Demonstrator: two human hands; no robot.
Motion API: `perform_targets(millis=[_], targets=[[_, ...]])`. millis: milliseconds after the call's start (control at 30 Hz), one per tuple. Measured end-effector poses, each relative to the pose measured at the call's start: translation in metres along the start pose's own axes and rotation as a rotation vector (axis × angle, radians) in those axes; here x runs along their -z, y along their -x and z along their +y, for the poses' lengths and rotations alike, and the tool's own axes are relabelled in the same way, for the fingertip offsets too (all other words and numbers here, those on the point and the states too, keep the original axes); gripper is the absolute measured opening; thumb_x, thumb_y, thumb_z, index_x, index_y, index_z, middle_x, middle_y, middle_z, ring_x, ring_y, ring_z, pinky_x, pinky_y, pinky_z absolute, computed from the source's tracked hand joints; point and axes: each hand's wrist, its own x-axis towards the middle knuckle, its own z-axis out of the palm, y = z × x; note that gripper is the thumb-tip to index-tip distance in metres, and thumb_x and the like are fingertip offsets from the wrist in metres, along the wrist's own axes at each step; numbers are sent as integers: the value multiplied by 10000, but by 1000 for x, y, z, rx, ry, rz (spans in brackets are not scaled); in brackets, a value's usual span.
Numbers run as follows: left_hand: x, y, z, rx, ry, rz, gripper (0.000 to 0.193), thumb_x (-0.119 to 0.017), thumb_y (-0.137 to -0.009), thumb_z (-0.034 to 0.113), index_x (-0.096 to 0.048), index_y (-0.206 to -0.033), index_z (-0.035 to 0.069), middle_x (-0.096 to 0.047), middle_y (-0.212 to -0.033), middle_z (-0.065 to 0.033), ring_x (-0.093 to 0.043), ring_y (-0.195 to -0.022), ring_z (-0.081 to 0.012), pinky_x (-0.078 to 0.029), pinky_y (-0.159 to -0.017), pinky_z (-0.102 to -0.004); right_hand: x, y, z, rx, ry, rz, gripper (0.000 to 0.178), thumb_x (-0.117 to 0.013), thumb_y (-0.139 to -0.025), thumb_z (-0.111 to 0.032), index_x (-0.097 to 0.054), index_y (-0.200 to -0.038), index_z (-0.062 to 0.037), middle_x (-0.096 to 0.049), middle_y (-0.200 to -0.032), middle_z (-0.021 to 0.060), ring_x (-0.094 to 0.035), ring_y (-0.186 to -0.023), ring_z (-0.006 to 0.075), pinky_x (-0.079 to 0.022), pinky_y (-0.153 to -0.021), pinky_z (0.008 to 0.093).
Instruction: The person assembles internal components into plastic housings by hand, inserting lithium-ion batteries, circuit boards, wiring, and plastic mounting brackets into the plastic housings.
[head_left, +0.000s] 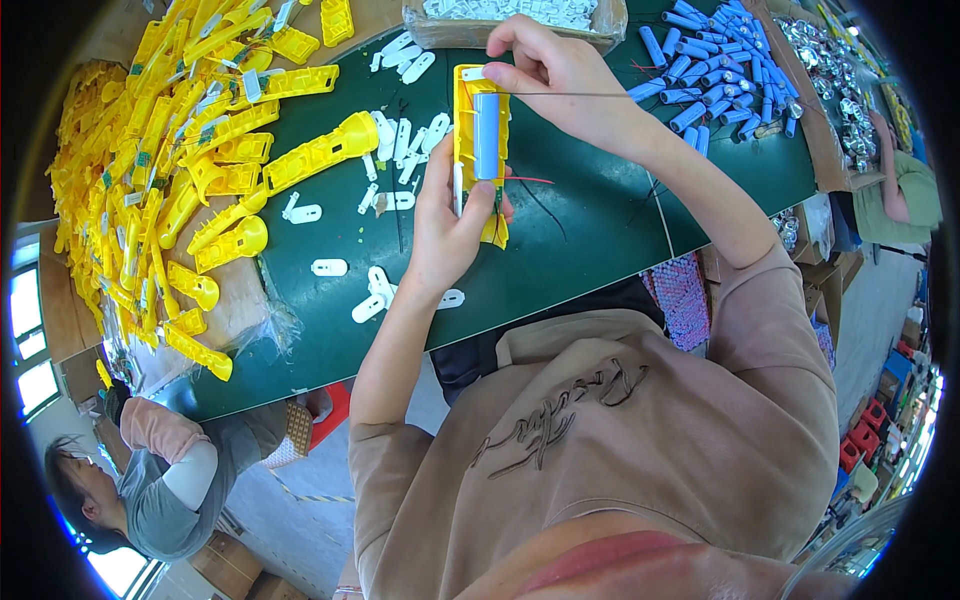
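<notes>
My left hand (447,228) is wrapped round the lower part of a yellow plastic housing (463,112), held upright above the table with its hollow side showing. A blue cylindrical battery cell (486,138) lies lengthwise inside it, my left thumb at its lower end. Beside that thumb a short red wire (532,180) sticks out to the right. My right hand (560,78) is at the housing's top end, thumb touching by a small white piece (472,74) there and fingers curled; what it pinches, if anything, is too small to tell. A thin dark wire (570,95) crosses below its thumb.
Yellow housings (170,150) are heaped at left, white plastic pieces (408,140) scattered beside my left hand. Loose blue battery cells (715,75) lie at right, near a box of shiny metal parts (840,90). A carton of white pieces (520,12) stands behind. Co-workers sit at both sides.
</notes>
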Motion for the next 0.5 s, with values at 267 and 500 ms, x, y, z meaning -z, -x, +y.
perform_targets(millis=[267,500], targets=[[0,-1,-2,88,39,17,478,-460,-892,8,-292,-1339,10,-550,-1015,-118,-576,-734,-133,-507,-658,-272,-12,9,2,53,-49,57,174,-530,-931,-208,-532,-1061,-93,-573,-717,65,-548,-608,174,-415,-545,292],[1,0,0,92,-101,4,439,-434,-916,40,-299,-1333,14,-572,-1009,-150,-586,-686,-134,-515,-635,-285,-11,0,7,-60,-50,-51,190,-506,-948,-208,-541,-1104,-106,-492,-674,3,-419,-606,63,-334,-533,229]])
